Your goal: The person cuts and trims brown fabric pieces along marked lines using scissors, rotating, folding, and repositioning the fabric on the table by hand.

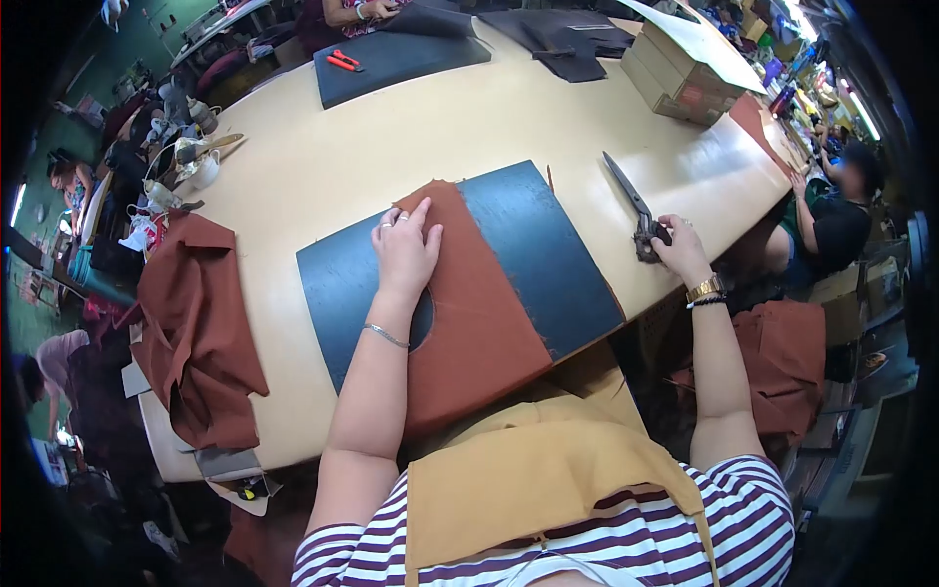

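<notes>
My left hand lies on a rust-brown piece of fabric, fingers stretched out and apart. The fabric rests across a dark blue-black board and hangs toward the table's near edge. A rounded cutout shows beside my left forearm. Over to the right, my right hand grips the dark handles of a pair of scissors. Its blades lie toward the far side of the table, pointing away from me. The handles look wrapped in dark material, and my fingers partly cover them.
Rust-brown fabric is heaped at the table's left edge. Farther back are another dark board with a red cutter, dark sheets and a cardboard box. A brush lies left. A person sits right; another works opposite.
</notes>
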Demonstrator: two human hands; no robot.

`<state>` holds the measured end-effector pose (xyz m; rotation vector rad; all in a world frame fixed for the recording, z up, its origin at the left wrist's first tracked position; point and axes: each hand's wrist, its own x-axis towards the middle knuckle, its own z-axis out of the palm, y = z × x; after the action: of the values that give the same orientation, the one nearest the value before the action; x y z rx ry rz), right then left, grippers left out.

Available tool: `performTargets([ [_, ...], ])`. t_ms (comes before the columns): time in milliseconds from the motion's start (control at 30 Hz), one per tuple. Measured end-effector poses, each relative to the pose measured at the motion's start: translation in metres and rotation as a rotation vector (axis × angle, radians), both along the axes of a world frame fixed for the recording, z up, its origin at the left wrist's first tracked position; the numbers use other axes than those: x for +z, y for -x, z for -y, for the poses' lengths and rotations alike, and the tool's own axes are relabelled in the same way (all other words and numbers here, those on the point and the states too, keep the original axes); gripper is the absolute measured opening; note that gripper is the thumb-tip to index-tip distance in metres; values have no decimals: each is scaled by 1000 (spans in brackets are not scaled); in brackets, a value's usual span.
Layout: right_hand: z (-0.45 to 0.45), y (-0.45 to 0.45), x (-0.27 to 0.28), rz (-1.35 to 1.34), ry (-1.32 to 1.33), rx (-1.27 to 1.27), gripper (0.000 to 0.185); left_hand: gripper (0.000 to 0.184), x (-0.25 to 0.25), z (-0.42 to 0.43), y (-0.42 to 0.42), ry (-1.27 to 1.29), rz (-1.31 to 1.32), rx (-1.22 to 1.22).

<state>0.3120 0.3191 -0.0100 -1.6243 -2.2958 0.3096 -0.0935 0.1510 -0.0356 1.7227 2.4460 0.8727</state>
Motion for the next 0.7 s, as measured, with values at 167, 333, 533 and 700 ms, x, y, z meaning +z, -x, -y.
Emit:
performTargets([
  [167, 1, 9, 1, 145, 72, -50, 33, 53, 9, 5, -8, 146, -162, 167],
  [333, -11, 5, 9, -487, 762, -61, 23, 52, -1, 6, -3, 167, -238, 87],
  [533, 118, 48, 50, -1030, 1195, -75, 18, 52, -4, 6, -4, 251, -205, 35],
  [700, 180, 45, 23, -1000, 1369, 64, 31, 62, -1, 14, -13, 287, -196, -9],
])
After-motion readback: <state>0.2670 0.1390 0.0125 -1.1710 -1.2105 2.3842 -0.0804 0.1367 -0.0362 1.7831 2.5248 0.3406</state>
